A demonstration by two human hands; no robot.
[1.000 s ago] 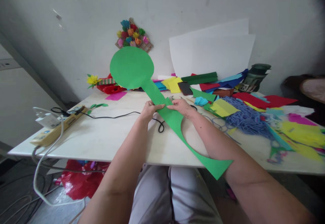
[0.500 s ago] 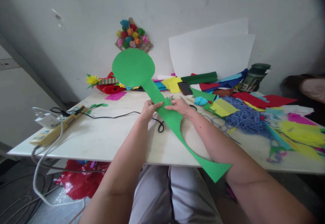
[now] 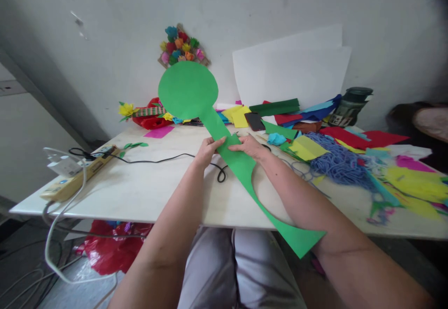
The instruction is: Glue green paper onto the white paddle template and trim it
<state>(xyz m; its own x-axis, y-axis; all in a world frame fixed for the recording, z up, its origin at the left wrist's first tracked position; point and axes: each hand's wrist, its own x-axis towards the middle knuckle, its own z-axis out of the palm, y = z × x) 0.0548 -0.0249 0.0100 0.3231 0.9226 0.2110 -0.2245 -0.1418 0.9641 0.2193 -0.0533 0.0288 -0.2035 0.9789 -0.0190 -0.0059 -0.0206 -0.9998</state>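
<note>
At the near left, one charger (image 3: 65,166) sits in one power strip (image 3: 70,186). Farther back lie one yellow flower (image 3: 126,109) and one pink sheet (image 3: 159,132). In the middle, over the table (image 3: 168,187), I hold the green paper (image 3: 188,89), with one round end far left: my left hand (image 3: 208,150) and right hand (image 3: 248,146) both pinch its narrow middle. To the far right are one phone (image 3: 255,122), two white sheets (image 3: 290,75), one heap of blue yarn (image 3: 336,164) and one bottle (image 3: 352,107).
</note>
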